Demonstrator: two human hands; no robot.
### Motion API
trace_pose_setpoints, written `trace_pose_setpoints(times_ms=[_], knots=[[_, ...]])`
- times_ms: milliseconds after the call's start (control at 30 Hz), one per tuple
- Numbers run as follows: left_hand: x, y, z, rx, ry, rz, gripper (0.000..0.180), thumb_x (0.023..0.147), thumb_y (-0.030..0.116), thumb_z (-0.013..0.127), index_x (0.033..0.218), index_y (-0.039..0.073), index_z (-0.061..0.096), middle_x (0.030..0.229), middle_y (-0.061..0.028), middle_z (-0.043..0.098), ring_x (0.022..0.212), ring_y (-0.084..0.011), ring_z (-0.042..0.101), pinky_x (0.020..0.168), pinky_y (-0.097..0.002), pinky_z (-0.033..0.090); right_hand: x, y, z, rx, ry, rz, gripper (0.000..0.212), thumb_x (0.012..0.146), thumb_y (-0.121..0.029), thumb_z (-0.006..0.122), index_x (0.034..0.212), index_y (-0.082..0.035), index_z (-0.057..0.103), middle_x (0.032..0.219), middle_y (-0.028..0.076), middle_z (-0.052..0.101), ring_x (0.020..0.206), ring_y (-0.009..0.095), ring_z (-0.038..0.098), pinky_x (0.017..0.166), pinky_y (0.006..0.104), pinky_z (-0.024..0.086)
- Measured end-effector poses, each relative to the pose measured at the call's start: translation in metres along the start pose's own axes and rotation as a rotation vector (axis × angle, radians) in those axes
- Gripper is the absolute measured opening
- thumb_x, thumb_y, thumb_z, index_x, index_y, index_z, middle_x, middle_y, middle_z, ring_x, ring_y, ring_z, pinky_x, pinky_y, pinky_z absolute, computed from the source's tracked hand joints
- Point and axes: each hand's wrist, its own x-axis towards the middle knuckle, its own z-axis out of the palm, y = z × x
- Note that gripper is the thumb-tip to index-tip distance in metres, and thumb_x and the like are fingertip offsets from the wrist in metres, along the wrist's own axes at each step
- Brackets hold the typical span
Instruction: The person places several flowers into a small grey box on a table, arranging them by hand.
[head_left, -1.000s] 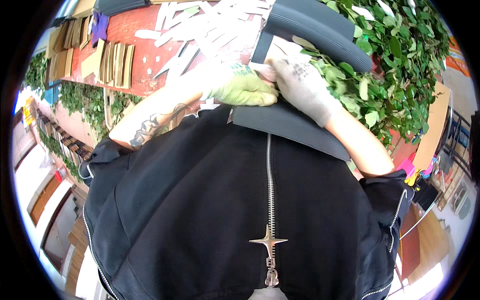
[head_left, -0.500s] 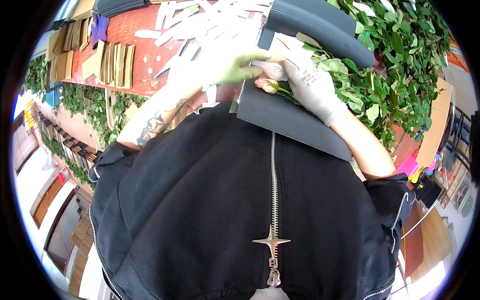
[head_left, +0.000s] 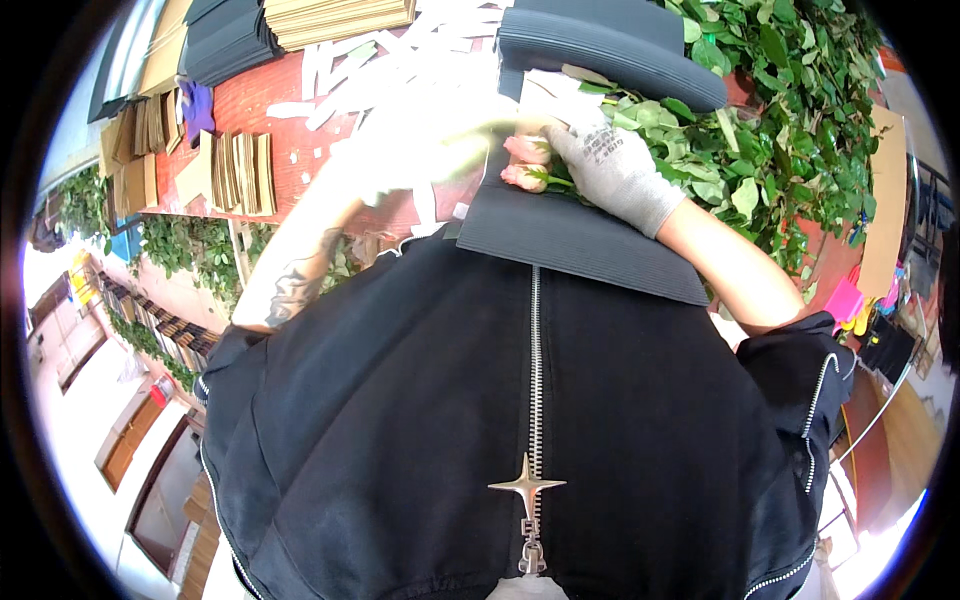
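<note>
My right hand (head_left: 612,170), in a pale grey glove, is curled over the stems of two pink roses (head_left: 527,150). The rose heads stick out to the left of its fingers, one above the other. Beneath them is a black corrugated sheet (head_left: 580,245), its near edge against my jacket. A pale flat piece (head_left: 550,95) lies just beyond the right fingertips. My left hand (head_left: 430,150), gloved too, is smeared by motion and glare to the left of the roses; whether it holds anything does not show.
White strips (head_left: 345,75) litter the red tabletop (head_left: 285,100). Folded brown cardboard pieces (head_left: 240,172) and a purple glove (head_left: 196,105) are at the left, with dark stacked sheets (head_left: 230,42) behind. Dark corrugated material (head_left: 610,60) curves at the far side. Leafy stems (head_left: 790,130) heap up at the right.
A white mesh piece between my hands no longer shows there. A second pink rose head is now uncovered beside the first. My left hand has drawn away leftward; the right stays near the stems.
</note>
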Motion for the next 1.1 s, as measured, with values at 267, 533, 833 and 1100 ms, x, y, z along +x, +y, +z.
trace_pose_setpoints(times_ms=[267,533,833,1100], knots=[[0.014,0.015,0.039,-0.016,-0.17,0.074,0.022,0.092,0.024,0.064,0.107,0.012,0.073,0.113,-0.0036,0.07,0.092,-0.0262,0.07,0.079,-0.0362,0.056,-0.019,0.016,-0.021,-0.257,0.576,-0.024,0.01,0.083,-0.017,0.063,0.091,-0.011,0.058,0.078,0.007,0.059,0.072,0.024,0.066,0.061,0.0373,0.054],[0.013,0.014,0.039,0.074,-0.166,0.084,0.019,0.093,0.026,0.059,0.099,0.012,0.071,0.098,-0.0049,0.07,0.085,-0.0287,0.069,0.077,-0.0405,0.054,-0.011,0.014,-0.024,-0.204,0.464,-0.081,0.013,0.084,-0.02,0.065,0.09,-0.009,0.06,0.078,0.01,0.064,0.069,0.027,0.067,0.062,0.04,0.053],[0.013,0.008,0.035,-0.095,-0.024,0.149,0.021,0.091,0.018,0.066,0.109,0.01,0.069,0.103,-0.0069,0.069,0.094,-0.0268,0.068,0.081,-0.0363,0.054,0.011,0.013,0.02,-0.078,0.455,-0.215,0.036,0.087,-0.008,0.054,0.122,-0.001,0.059,0.1,0.018,0.066,0.086,0.032,0.067,0.075,0.0413,0.054],[0.026,-0.03,0.049,0.312,0.156,-0.059,0.024,0.091,0.017,0.066,0.114,0.014,0.072,0.1,-0.0095,0.071,0.088,-0.0273,0.068,0.081,-0.0368,0.054,0.012,0.025,0.034,-0.043,0.46,-0.18,0.037,0.088,-0.006,0.051,0.123,-0.001,0.059,0.105,0.02,0.066,0.093,0.035,0.067,0.081,0.0429,0.053]])
